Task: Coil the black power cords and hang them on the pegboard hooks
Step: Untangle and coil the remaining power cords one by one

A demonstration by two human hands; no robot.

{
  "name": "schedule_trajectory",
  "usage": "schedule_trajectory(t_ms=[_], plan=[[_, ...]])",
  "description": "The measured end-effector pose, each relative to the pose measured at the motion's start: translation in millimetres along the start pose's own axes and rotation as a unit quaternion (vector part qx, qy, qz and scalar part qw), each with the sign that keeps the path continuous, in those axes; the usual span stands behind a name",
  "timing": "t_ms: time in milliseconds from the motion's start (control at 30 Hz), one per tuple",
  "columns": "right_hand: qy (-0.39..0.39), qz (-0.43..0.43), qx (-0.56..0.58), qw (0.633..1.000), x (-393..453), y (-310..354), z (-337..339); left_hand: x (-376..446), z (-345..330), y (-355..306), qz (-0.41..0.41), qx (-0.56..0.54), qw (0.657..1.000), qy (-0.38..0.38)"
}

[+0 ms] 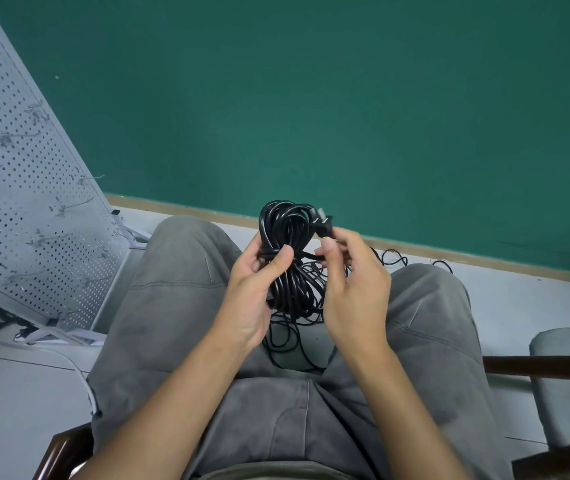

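Note:
A black power cord (285, 230) is coiled into a long bundle above my lap, with a few turns wrapped round its waist. My left hand (254, 289) grips the bundle at that waist, thumb pressed across the wraps. My right hand (353, 282) pinches the cord's free end just below its plug (321, 218), which sticks up beside the top of the coil. More loose black cord (297, 344) lies tangled on the floor between my knees. The white pegboard (24, 209) leans at the left, with wire hooks (82, 202) sticking out of it.
I sit on a chair with dark wooden arms (546, 365) and grey trousers. A green wall (346, 98) with a tan baseboard stands ahead. A white cable (82, 379) runs over the light floor at the left. A grey cushioned seat (567, 386) is at the right.

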State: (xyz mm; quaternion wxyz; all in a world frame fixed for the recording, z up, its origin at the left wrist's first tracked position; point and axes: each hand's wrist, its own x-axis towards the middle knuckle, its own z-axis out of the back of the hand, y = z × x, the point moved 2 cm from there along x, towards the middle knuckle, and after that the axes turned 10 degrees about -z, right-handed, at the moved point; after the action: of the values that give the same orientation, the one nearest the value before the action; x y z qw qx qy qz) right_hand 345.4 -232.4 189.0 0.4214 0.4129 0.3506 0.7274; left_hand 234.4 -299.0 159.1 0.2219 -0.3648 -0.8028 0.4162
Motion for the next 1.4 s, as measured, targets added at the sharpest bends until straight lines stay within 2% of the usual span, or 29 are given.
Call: schedule_trajectory(t_ms=[167, 333, 400, 533, 600, 867, 1067, 1300, 1400], plan=[[0.014, -0.012, -0.069, 0.997, 2, -4, -6, 3, 5, 1, -0.013, -0.004, 1.0, -0.02], [0.06, -0.047, -0.043, 0.996, 7, -3, -6, 2, 5, 2, -0.038, 0.016, 0.999, -0.018], [0.063, -0.045, -0.052, 0.996, 6, 0, -7, 1, 5, 3, -0.044, 0.023, 0.999, -0.012], [0.066, -0.07, 0.007, 0.995, 5, 2, -4, 0, 2, 2, -0.044, 0.031, 0.999, -0.005], [0.066, -0.045, 0.008, 0.997, 4, 1, -3, 0, 1, 2, -0.038, 0.028, 0.999, -0.006], [0.008, 0.075, -0.112, 0.991, 1, -7, -15, -2, 2, 6, -0.041, 0.03, 0.999, -0.006], [0.022, 0.141, -0.192, 0.971, 3, -4, -18, -1, 4, 5, -0.052, 0.06, 0.997, 0.02], [-0.053, 0.128, -0.081, 0.987, 3, -8, -9, -1, 0, 4, -0.031, 0.068, 0.995, 0.06], [-0.029, 0.126, -0.083, 0.988, 4, -7, -6, -2, -1, 5, -0.024, 0.069, 0.995, 0.064]])
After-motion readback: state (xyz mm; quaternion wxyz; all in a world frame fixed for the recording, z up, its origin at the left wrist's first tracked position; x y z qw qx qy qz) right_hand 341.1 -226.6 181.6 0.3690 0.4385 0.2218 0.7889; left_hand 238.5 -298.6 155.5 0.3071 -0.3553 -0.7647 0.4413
